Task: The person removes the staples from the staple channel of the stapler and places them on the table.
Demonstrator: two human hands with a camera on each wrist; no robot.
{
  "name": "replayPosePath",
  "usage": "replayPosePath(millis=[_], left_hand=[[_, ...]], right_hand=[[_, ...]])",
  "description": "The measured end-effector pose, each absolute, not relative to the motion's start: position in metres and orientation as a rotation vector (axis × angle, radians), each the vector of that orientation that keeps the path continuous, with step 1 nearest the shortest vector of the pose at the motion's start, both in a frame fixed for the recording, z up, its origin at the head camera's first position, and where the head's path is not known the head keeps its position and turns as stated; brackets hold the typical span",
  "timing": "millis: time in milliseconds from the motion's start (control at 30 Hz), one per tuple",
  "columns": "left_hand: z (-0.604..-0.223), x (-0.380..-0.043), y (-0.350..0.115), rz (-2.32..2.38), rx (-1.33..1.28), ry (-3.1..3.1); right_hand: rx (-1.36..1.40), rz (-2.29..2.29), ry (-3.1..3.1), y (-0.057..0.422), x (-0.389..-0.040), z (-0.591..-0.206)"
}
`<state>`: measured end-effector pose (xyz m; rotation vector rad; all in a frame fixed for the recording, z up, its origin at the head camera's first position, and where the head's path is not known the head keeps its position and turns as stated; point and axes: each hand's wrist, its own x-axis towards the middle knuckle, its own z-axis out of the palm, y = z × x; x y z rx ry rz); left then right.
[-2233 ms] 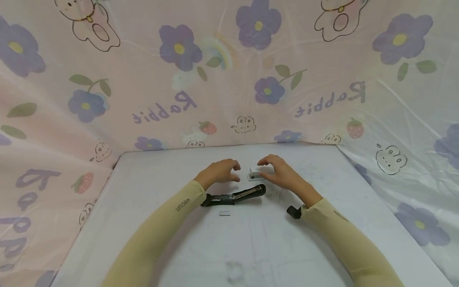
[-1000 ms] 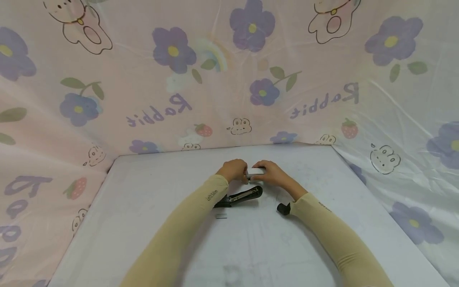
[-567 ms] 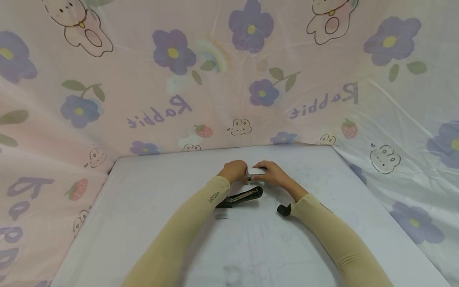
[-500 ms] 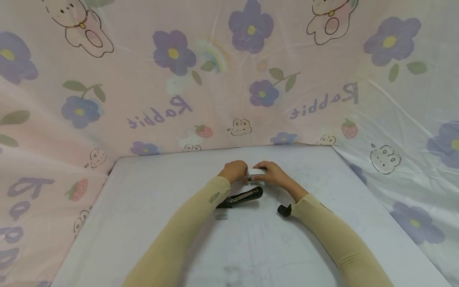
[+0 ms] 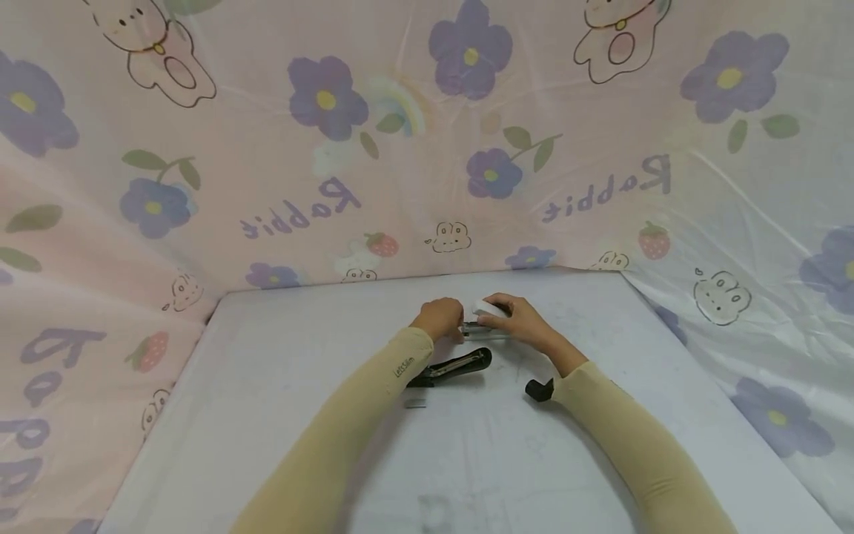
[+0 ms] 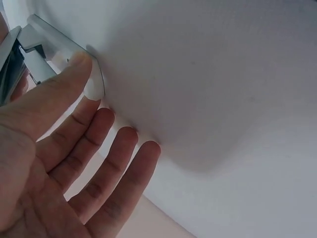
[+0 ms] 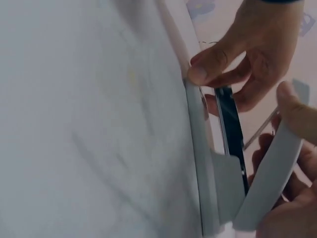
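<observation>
A white-grey stapler (image 5: 490, 336) is on the white table with its top cover (image 7: 270, 173) raised, baring a dark metal staple channel (image 7: 230, 119). My left hand (image 5: 439, 319) pinches the front end of the stapler's base (image 7: 198, 144) between thumb and fingers; in the left wrist view the other fingers extend beside it. The lifted cover is in the grip of my right hand (image 5: 525, 323), thumb on its outer side. Nearer to me lies a black stapler (image 5: 460, 363), spread open, its left part hidden behind my left sleeve.
A small grey strip of staples (image 5: 415, 404) lies on the table (image 5: 494, 460) in front of the black stapler. A black piece (image 5: 539, 391) sits at my right cuff. Patterned cloth (image 5: 414, 170) hangs behind the table and along its sides.
Both hands, apart and loosely open at first, came together on the white stapler. Since half a second ago, my right hand has tilted its cover up and back while my left stayed at the front end.
</observation>
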<state>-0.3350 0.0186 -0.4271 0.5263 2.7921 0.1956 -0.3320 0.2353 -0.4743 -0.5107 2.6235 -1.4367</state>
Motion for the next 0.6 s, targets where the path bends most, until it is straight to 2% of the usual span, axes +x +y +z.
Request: replayPosePath(millis=[600], left_hand=[[-0.428, -0.331, 0.016, 0.200, 0.561, 2.804]], right_hand=[[-0.561, -1.516, 2.699, 0.258, -0.321, -0.456]])
